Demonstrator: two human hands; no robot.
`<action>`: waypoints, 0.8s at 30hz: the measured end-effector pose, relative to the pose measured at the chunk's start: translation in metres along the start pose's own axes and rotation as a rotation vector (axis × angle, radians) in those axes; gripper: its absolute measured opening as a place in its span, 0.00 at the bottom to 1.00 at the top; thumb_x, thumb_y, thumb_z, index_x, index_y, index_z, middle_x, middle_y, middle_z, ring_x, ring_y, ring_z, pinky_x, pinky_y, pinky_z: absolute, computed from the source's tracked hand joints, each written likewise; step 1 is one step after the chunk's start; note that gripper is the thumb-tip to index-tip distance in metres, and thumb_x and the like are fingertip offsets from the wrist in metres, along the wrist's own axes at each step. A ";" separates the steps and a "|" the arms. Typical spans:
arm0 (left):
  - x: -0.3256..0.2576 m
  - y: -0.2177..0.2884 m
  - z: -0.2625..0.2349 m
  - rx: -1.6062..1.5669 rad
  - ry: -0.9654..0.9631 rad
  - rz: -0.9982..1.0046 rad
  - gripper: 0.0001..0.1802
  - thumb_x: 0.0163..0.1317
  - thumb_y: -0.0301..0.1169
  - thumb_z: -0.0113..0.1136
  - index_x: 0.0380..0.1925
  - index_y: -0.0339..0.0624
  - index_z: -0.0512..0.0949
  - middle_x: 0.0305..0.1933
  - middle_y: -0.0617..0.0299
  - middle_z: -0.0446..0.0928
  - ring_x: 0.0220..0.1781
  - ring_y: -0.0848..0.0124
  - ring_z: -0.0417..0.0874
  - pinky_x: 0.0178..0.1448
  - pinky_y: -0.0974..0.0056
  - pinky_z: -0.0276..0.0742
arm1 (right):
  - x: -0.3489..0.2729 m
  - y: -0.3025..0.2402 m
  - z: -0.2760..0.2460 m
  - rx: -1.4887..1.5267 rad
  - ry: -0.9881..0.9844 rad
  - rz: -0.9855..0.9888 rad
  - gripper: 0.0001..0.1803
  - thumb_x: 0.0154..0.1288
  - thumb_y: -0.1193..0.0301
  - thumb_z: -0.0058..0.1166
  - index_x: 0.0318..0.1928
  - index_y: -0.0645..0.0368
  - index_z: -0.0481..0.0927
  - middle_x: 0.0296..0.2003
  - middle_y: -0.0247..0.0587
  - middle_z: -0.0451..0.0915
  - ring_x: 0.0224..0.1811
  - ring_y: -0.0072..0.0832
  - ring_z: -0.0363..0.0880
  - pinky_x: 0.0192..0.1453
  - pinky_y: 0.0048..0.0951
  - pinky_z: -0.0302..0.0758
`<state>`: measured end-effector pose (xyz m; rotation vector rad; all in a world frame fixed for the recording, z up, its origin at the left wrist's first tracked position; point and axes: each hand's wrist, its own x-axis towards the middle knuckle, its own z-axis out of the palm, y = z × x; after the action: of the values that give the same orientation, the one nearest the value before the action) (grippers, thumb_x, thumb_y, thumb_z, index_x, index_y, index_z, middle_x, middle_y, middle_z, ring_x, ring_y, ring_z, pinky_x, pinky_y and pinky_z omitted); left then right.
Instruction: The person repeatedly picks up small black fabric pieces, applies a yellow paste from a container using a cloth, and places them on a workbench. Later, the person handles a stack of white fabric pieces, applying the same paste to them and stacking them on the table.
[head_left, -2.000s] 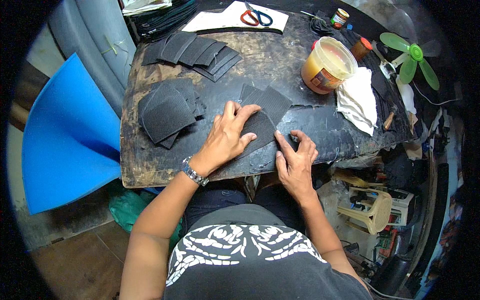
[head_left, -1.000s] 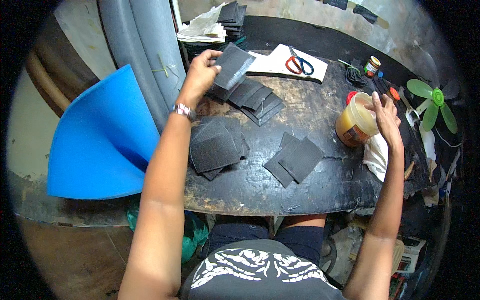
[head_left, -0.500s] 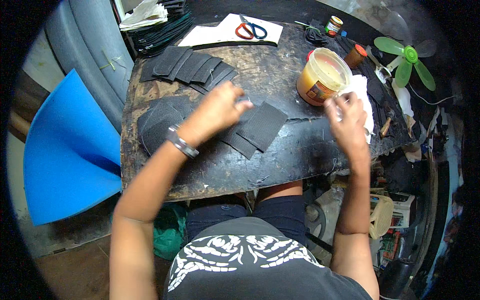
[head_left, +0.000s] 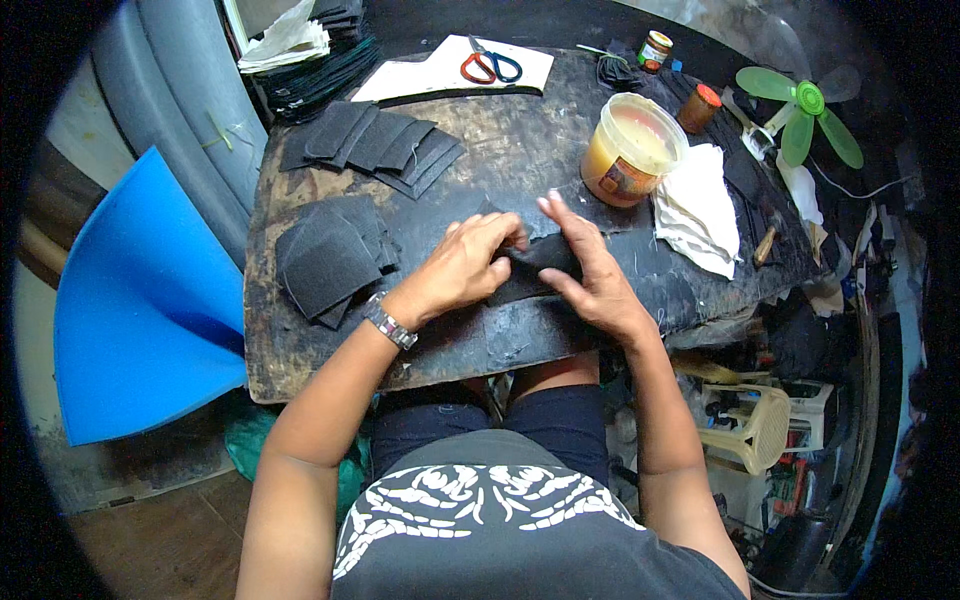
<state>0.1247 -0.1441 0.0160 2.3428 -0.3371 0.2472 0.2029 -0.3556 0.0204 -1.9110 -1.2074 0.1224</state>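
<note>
Left hand (head_left: 465,268) and right hand (head_left: 590,275) knuckles-up, fingers pinching a black fabric piece (head_left: 535,262) between them on the worktable (head_left: 520,150).

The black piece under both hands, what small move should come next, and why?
Probably press the fold flat against the worktable: the left hand and right hand both pinch the black piece, which looks bent between them rather than lying flat.

Black piece (head_left: 540,262) mostly hidden under hands; grip perhaps pinching, unclear.
</note>
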 end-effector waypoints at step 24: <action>0.020 -0.004 0.024 -0.042 -0.279 0.084 0.20 0.55 0.23 0.64 0.49 0.40 0.77 0.48 0.51 0.73 0.52 0.51 0.78 0.54 0.54 0.75 | -0.085 -0.004 0.020 -0.293 0.261 0.410 0.28 0.62 0.80 0.45 0.60 0.43 0.79 0.64 0.48 0.62 0.68 0.45 0.56 0.73 0.43 0.53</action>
<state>0.1472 -0.1613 0.0020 2.3258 -0.5710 -0.0481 0.1449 -0.4091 -0.0180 -2.3291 -0.6766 -0.0907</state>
